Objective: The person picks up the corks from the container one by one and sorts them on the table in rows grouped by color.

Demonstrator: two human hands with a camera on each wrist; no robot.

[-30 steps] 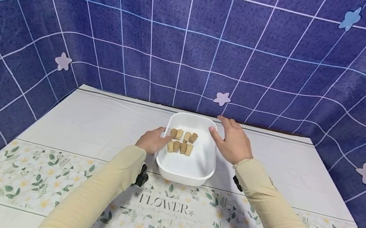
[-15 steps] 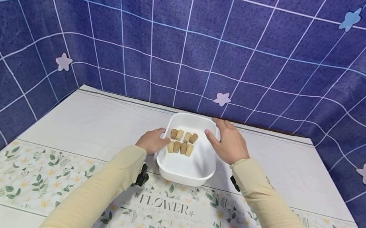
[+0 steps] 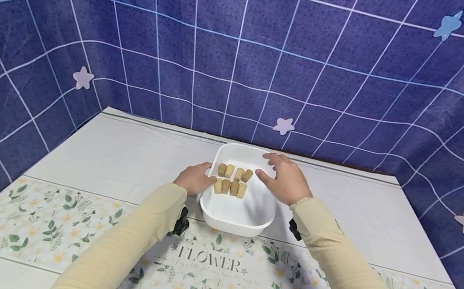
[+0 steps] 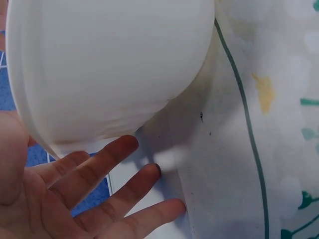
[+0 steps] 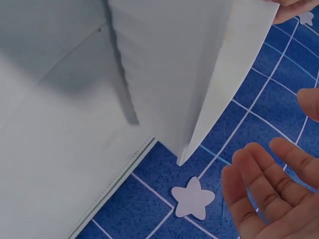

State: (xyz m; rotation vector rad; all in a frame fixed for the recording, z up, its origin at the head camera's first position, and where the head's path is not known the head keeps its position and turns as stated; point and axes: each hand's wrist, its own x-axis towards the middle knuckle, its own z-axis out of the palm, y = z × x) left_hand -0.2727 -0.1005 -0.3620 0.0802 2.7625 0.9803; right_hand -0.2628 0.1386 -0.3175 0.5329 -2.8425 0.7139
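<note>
A white plastic tub (image 3: 233, 227) sits on the table in the head view, with several tan and brown corks (image 3: 234, 188) in two rows inside. My left hand (image 3: 194, 179) holds the tub's left side, thumb over the rim and fingers along the outside. In the left wrist view, those fingers (image 4: 130, 143) spread beneath the curved white wall. Above the tub's right rim hovers my right hand (image 3: 289, 180), its fingers loosely bent and nothing in it. The right wrist view shows this hand (image 5: 274, 194) apart from the tub wall (image 5: 164, 64).
A white tablecloth (image 3: 147, 156) with a floral band (image 3: 75, 226) lettered "FLOWER" covers the table. Behind it hangs a blue grid-patterned curtain (image 3: 210, 54) with star shapes, closing in the back and sides.
My right hand has shifted left and slightly inward over the tub's right rim, its fingers bending a little more. The left hand, tub and corks stay put.
</note>
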